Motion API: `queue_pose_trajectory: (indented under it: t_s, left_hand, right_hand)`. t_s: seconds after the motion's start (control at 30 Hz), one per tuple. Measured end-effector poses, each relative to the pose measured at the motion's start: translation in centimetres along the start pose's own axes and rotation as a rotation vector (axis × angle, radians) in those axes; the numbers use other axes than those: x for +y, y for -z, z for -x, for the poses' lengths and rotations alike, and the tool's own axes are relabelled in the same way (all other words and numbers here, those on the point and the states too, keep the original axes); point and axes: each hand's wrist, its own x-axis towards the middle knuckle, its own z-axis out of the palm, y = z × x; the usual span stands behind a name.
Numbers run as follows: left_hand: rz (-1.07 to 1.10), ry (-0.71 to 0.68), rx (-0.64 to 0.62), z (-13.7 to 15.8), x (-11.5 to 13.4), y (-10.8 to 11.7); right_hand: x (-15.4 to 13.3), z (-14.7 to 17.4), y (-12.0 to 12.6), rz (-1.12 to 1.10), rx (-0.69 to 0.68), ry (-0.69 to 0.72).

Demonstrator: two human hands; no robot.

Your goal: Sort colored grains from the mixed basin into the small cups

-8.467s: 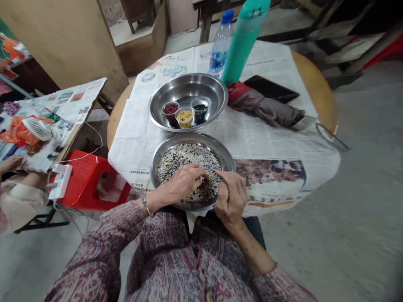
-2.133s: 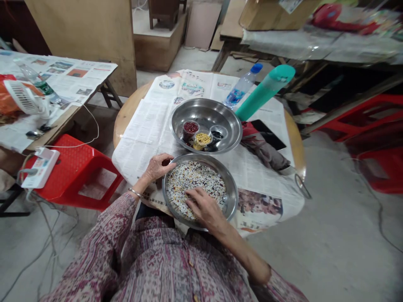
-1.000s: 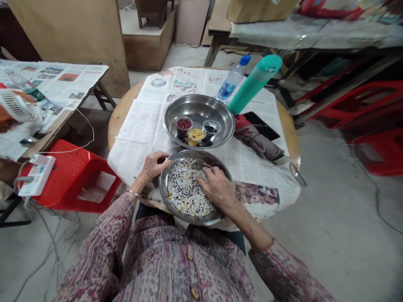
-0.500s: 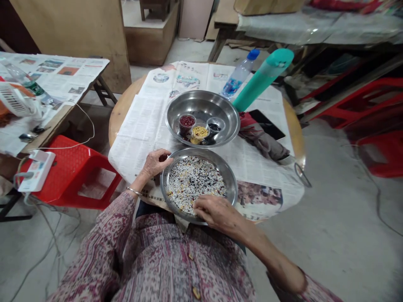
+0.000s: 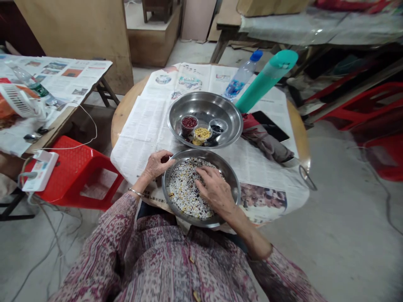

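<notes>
A round steel plate near my body holds a mix of white grains with black, yellow and dark red beans among them. At its left edge, my left hand grips the rim between thumb and fingers. Over the middle of the mix is my right hand, open, its fingers apart and the tips down at the grains. Just beyond stands a larger steel basin. Inside are three clear cups: one of red beans, one of yellow beans and one of black beans.
Newspaper covers the round table. Behind the basin's right side are a water bottle and a leaning teal cylinder. A folded umbrella and a dark tablet lie right. Left is a red stool bearing a power strip.
My right hand has moved away from my body, from the plate's near edge to its middle, and its fingers have spread. My left hand has stayed at the rim.
</notes>
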Motion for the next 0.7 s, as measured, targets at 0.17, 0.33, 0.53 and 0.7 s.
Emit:
queue_pose_trajectory:
  t_s: [0.17,0.33,0.53,0.7]
  left_hand:
    - [0.005,0.005,0.000,0.0,0.1,0.1]
    - [-0.027,0.009,0.003,0.1,0.2,0.1]
    - [-0.098,-0.041,-0.003,0.1,-0.2,0.0]
    - [-0.109,-0.047,-0.010,0.1,-0.4,-0.1]
  right_hand:
    - [-1.0,-0.3,-0.9,-0.143,0.120,0.140]
    - [-0.9,-0.8,-1.4,-0.247,0.160,0.229]
    - [-0.8,-1.2,-0.9,-0.284,0.128,0.169]
    - [-1.1,-2.1,0.5,-0.286,0.073,0.111]
